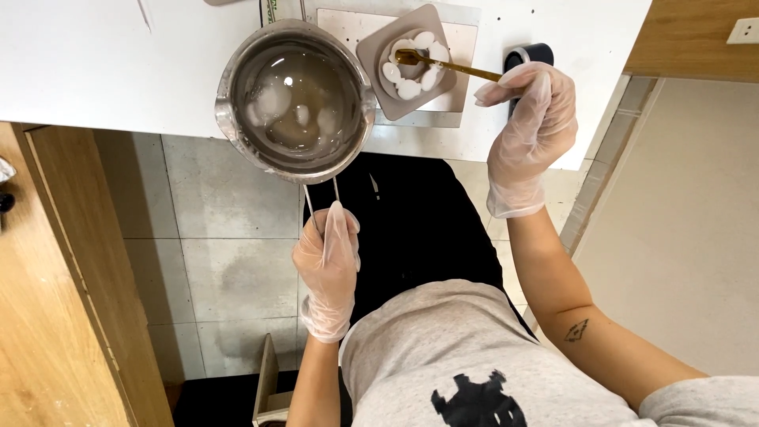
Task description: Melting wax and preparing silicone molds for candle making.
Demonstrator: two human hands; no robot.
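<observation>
Over the white table (95, 71), the left hand (326, 269) has its fingers (336, 225) closed tight around the thin wire handle of a shiny metal pot (295, 99) with melting white bits inside. Right hand (528, 130) pinches a gold spoon (443, 65), whose tip rests among white chips in a small square dish (371, 51).

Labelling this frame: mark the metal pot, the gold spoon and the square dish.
metal pot (237, 119), head view, left rim.
gold spoon (462, 70), head view, mid-handle.
square dish (374, 52), head view, bare left edge.
</observation>
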